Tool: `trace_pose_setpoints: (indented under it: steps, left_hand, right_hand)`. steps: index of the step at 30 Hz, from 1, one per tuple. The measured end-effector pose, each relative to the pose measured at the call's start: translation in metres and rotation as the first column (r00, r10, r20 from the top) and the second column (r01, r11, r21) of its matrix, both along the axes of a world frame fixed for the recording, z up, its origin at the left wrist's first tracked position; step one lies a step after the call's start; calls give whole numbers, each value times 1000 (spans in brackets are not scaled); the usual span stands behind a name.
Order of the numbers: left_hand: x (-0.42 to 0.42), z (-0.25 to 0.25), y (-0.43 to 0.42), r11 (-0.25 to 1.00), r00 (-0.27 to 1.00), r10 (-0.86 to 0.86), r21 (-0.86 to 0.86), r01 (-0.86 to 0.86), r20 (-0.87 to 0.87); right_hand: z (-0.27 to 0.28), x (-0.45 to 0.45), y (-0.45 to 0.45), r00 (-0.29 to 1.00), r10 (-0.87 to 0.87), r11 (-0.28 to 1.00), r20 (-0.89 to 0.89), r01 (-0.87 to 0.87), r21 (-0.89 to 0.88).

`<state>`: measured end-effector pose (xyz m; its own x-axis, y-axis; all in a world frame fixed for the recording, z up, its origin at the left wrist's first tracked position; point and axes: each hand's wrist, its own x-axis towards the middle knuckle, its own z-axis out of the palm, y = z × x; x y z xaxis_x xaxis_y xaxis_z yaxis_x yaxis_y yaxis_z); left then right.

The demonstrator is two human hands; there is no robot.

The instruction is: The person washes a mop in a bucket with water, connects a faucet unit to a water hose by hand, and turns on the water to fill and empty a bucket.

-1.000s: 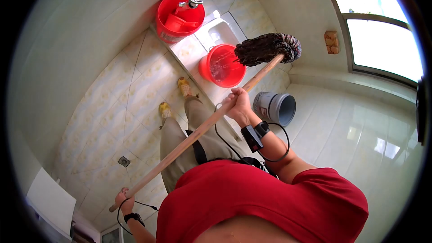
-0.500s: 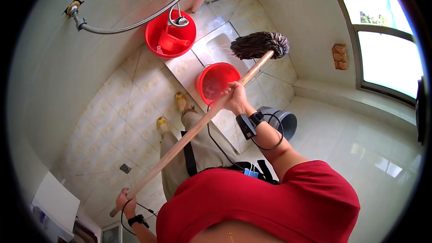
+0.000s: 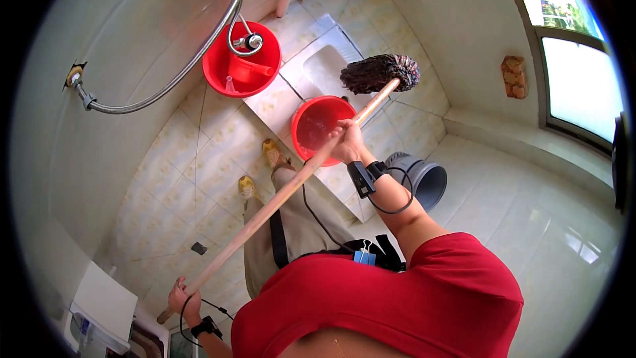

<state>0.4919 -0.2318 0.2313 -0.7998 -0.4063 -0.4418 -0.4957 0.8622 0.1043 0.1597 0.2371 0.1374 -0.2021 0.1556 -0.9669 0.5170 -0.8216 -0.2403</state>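
A long wooden mop handle (image 3: 265, 212) runs diagonally across my body. Near its lower end, my left hand (image 3: 183, 298) is wrapped round it. Further up, my right hand (image 3: 346, 142) grips the handle beside a red bucket. The dark, wet-looking mop head (image 3: 377, 74) hangs in the air over the right side of the white squat toilet (image 3: 318, 69). Water with some froth shows inside the red bucket (image 3: 321, 126), which stands on the raised tiled step in front of the toilet.
Another red bucket (image 3: 213, 69) holds a red scoop (image 3: 248, 73) at the upper left, under a metal hose (image 3: 179, 86). A grey bucket (image 3: 430, 182) lies tilted to the right of my right hand. A white cabinet (image 3: 103, 301) stands at lower left; a window (image 3: 576, 86) is at upper right.
The mop head has moved slightly left and its handle remains in both hands. The view has shifted, showing more of the metal hose; water drips seen falling from the mop earlier no longer show.
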Motion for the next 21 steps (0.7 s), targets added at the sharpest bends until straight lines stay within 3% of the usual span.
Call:
trace_pose_setpoints:
  steps: [15, 17, 21]
  left_hand:
    - [14, 2, -5, 999, 999, -11, -31, 12, 51]
    - [14, 7, -5, 999, 989, 4, -51, 4, 147]
    - [24, 11, -7, 998, 992, -24, -47, 30, 125]
  right_hand:
    - [11, 27, 6, 996, -85, 996, -21, 84, -23]
    - [12, 31, 3, 996, -83, 995, 17, 83, -59]
    - [9, 36, 3, 998, -40, 998, -51, 38, -50]
